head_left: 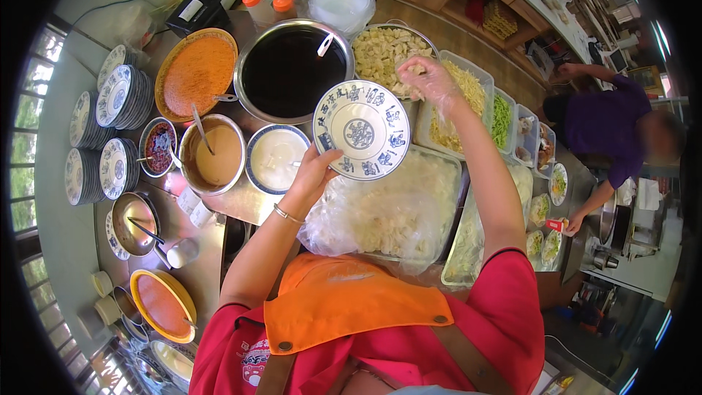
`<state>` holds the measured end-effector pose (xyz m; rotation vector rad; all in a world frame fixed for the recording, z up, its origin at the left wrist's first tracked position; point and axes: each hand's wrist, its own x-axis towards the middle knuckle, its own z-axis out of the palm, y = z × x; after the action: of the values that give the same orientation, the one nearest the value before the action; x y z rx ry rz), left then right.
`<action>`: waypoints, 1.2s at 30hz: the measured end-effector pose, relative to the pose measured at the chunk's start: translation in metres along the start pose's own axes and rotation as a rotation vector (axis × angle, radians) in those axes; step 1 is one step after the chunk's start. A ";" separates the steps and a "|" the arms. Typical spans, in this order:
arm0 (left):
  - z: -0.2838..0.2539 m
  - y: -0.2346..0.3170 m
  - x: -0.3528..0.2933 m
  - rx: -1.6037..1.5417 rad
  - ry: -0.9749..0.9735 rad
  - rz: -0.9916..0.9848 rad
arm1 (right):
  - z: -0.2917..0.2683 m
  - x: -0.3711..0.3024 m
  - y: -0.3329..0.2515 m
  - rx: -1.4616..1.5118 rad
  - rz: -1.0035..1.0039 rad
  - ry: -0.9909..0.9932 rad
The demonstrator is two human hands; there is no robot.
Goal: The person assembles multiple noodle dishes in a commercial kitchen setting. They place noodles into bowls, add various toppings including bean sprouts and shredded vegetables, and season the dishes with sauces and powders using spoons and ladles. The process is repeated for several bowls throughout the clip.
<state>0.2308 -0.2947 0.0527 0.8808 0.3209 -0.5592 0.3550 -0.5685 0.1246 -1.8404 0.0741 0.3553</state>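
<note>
My left hand (pixel 316 174) grips the near left rim of a white plate (pixel 360 164) with a blue pattern, thumb on top, tilted toward me with nothing on it. In a clear plastic glove, my right hand (pixel 425 79) is over the right side of a metal bowl (pixel 436 50) of pale cubed food (pixel 384 45). Its fingers are closed around a few of these cubes. Beside that bowl, under my right wrist, is a plastic tub of pale yellow shreds (pixel 468 88). Below the plate lies a tub of whitish food (pixel 398 219) partly covered by clear plastic film.
Left of the plate stand a pot of dark liquid (pixel 292 66), a bowl of orange sauce (pixel 196 73), a bowl of tan sauce (pixel 219 143) and a bowl of white paste (pixel 278 157). Plate stacks (pixel 117 95) line the far left. A person in purple (pixel 596 124) works at right.
</note>
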 end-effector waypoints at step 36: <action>0.010 -0.032 -0.039 0.068 0.068 -0.108 | -0.113 0.011 0.192 -1.057 0.246 0.420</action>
<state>0.1809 -0.3064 0.0571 0.9531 0.4147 -0.6439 0.3441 -0.7316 -0.0276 -2.9478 0.4785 0.1663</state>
